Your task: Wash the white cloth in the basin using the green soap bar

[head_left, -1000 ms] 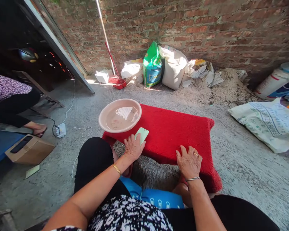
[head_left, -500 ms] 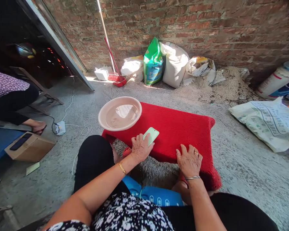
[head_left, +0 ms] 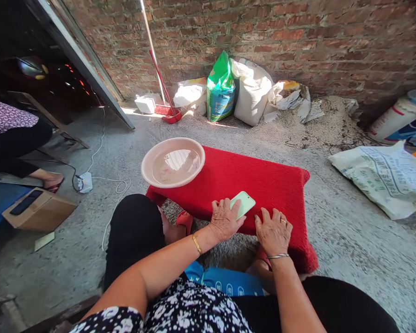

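Note:
My left hand [head_left: 226,219] is closed around a pale green, flat, round-cornered block [head_left: 243,203] with a tiny dark mark near its far end. Its underside is hidden, so I cannot tell its exact kind. The block rests on a red cloth [head_left: 256,178] draped over a low bench or table. Close to the cloth's right front edge, my right hand [head_left: 273,231] lies flat with fingers spread, pressing on the fabric. A pinkish-white basin [head_left: 147,178] of water stands on the cloth's left end.
Filled sacks [head_left: 253,97] and a red dustpan [head_left: 173,117] line the brick wall. A white woven bag [head_left: 384,180] and a bucket [head_left: 398,118] lie at right. On the left are a cardboard box [head_left: 46,215], a power strip with cables [head_left: 86,182] and a seated person [head_left: 12,122].
My left hand has slid right along the cloth with the green block, coming closer to my right hand. The right hand stays in place.

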`<state>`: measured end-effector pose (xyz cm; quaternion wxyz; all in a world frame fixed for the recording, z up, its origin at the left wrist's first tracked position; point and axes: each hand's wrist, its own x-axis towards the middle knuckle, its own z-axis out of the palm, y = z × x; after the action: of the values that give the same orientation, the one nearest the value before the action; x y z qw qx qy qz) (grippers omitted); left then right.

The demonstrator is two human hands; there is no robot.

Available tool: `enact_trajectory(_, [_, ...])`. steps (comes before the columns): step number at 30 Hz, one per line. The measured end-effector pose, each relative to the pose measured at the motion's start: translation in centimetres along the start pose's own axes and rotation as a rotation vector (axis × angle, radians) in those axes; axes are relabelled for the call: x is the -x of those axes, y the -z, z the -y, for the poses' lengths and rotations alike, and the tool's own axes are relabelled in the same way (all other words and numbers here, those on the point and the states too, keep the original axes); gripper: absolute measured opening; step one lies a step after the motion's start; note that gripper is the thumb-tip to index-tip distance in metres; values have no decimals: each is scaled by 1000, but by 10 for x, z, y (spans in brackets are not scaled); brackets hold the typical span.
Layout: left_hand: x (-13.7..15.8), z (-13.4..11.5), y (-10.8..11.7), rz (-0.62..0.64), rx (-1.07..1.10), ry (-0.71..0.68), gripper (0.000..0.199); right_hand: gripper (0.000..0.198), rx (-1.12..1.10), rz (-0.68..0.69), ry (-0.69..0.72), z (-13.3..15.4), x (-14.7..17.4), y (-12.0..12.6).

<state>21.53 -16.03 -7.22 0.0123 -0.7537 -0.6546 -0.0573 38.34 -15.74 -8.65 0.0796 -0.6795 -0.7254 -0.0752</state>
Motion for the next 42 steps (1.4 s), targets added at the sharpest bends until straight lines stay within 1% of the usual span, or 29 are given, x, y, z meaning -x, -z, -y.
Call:
enact_trajectory(2, [0,19,7,4,-18,66,60,40,-11,0,-4,0,0,0])
enact_trajectory(6, [3,69,16,-8,-115,279,58,42,-20,11,6,0,-1,1])
enact_trajectory(8, [4,78,14,-12,-146,329,58,41,-20,17,2,0,-1,1])
enact_trajectory(10, [4,69,9,-8,-142,298,58,41,-25,16,-5,0,-1,1])
enact_trajectory(13, [2,32,-1,-2,-87,160,59,41,-33,7,-4,0,0,0])
enact_trajectory(15, [-1,7,-3,-2,-38,67,59,41,-31,-1,-1,0,1,0])
enact_trajectory(17, [-3,-4,0,3,-1,12,59,40,-24,-8,-2,0,1,-1])
enact_trajectory(18, [-3,-2,3,9,8,10,59,40,-22,-9,-3,0,1,-1])
enact_trajectory(20, [-4,15,9,14,-5,62,59,41,-22,-9,-5,0,1,-1])
enact_trajectory(24, [-3,69,18,-2,-105,302,58,42,-34,-3,0,0,0,-1])
enact_trajectory(26, [-3,82,16,2,-135,371,58,41,-40,2,-2,0,0,-1])
enact_trajectory(28, [-3,76,10,1,-139,348,58,41,-41,2,-5,0,0,-1])
enact_trajectory(30, [-5,53,2,-9,-119,257,59,41,-36,-3,-4,0,0,-1])
enact_trajectory(33, [-9,12,-7,-18,-58,83,60,41,-20,-8,-2,-1,1,-2])
enact_trajectory(35, [-12,-4,-8,-16,-14,0,60,40,-11,-7,-2,-1,1,-2])
enact_trajectory(36, [-12,-6,-7,-14,3,-16,61,40,-8,-6,-2,-1,1,-2])
enact_trajectory(38, [-10,4,-3,-10,12,8,61,41,-8,-6,-1,-1,1,-2])
enact_trajectory(40, [-6,27,4,-7,-20,97,59,41,-12,-7,-1,-1,0,-1])
enact_trajectory(42, [0,52,9,-4,-73,218,58,41,-17,-3,-1,0,0,0])
